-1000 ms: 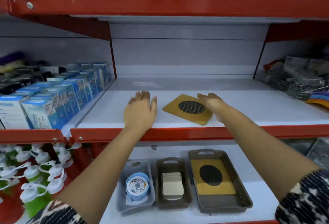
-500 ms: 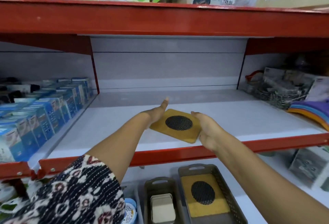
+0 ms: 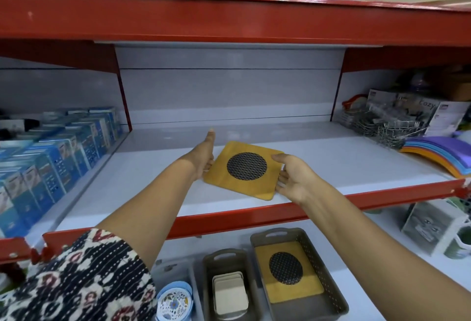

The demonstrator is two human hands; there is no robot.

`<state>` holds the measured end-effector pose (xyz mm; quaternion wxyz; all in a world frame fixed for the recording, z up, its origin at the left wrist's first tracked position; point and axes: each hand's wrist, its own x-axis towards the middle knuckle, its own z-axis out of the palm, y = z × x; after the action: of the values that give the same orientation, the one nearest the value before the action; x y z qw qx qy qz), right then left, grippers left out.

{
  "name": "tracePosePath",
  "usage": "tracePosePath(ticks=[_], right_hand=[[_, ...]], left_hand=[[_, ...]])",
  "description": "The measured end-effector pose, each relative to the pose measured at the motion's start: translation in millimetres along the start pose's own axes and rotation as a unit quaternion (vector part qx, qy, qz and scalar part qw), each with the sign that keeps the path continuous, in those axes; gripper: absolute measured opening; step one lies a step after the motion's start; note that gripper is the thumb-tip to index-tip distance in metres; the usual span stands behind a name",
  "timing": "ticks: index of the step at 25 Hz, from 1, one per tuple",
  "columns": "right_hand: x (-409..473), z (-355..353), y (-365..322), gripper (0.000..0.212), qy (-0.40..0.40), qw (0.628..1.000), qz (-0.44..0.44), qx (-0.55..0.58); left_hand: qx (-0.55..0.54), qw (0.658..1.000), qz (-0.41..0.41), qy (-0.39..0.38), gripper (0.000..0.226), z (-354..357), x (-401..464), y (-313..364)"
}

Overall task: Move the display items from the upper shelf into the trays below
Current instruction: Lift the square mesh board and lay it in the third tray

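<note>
A shop's red-framed shelving fills the view, with a white upper shelf (image 3: 142, 167) bare except for one item near its front edge. That item is a square yellow trivet (image 3: 245, 169) with a round black mesh centre, lying tilted a little toward the front right. The left hand (image 3: 204, 155) touches its left edge, fingers extended toward the back of the shelf; the right hand (image 3: 293, 178) grips its right edge, thumb on top and fingers curled below the edge. Both hands hold the trivet between them. Whether it is lifted clear of the shelf cannot be told.

On the lower shelf sit three grey trays side by side. The large perforated tray (image 3: 328, 280) on the right holds a matching yellow trivet (image 3: 288, 271). The middle tray (image 3: 207, 269) holds a stack of pale square coasters (image 3: 230, 292). The left tray (image 3: 175, 272), partly hidden by a patterned sleeve (image 3: 84, 280), holds a round blue-rimmed floral item (image 3: 173, 303).

Blue boxes (image 3: 51, 157) line the neighbouring bay on the left; wire racks (image 3: 382, 124) and coloured mats (image 3: 438, 152) lie on the right.
</note>
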<state>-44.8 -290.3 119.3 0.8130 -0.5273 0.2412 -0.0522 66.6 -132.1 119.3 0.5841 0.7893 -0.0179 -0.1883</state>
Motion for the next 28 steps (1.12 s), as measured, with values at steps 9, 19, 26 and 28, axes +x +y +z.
tracePosePath(ticks=[9, 19, 26, 28], right_hand=[[-1.6, 16.3, -1.8, 0.020, -0.006, 0.996, -0.034, -0.078], [-46.4, -14.9, 5.7, 0.025, -0.086, 0.990, -0.098, -0.053], [-77.8, -99.1, 9.9, 0.028, -0.159, 0.984, -0.083, -0.024], [-87.4, -129.7, 13.2, 0.027, -0.168, 0.984, -0.058, -0.001]], left_hand=[[-0.021, 1.000, 0.014, -0.003, 0.057, -38.0, -9.1, 4.5], [-0.081, 0.984, 0.117, 0.104, 0.029, -24.7, -95.5, -15.8], [-0.106, 0.973, 0.137, 0.155, 0.033, 57.9, -169.5, -43.5], [-0.113, 0.969, 0.137, 0.170, 0.036, 85.9, -186.1, -55.2]])
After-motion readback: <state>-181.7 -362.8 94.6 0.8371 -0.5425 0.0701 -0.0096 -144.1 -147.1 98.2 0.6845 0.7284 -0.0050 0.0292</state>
